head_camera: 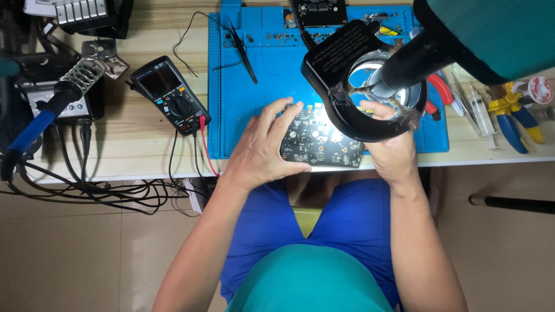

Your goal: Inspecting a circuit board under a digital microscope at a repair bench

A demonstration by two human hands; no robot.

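Here we see a black circuit board (321, 138) held at the front edge of the tabletop (139, 144), on the near edge of the blue work mat (254, 98), with its right part lit under the black ring-light magnifier (352, 86). Our left hand (263, 153) lies over the board's left end, fingers spread along its top edge and thumb tucked against the near edge, so it grips the board. Our right hand (393, 153) comes up from the front edge under the magnifier; its fingers curl toward the board's right end, but the ring hides the fingertips and we cannot tell whether they pinch the board or only steady it. As for progress, we judge the work to be in the looking stage: the board is placed under the lens and lit, while the blue-handled soldering iron (40, 118) rests in its coil stand at the left edge and the black tweezers (243, 52) lie on the mat, neither in a hand. The black multimeter (171, 95) lies just left of the mat with its red and black leads trailing over the front edge, not touching the board. Toward the right edge lie yellow-and-blue pliers (511, 118) and a clear syringe (480, 110). Of labels, the magnifier's black housing carries a block of small pale print on its top, and a second dark board (321, 11) lies at the mat's far edge.
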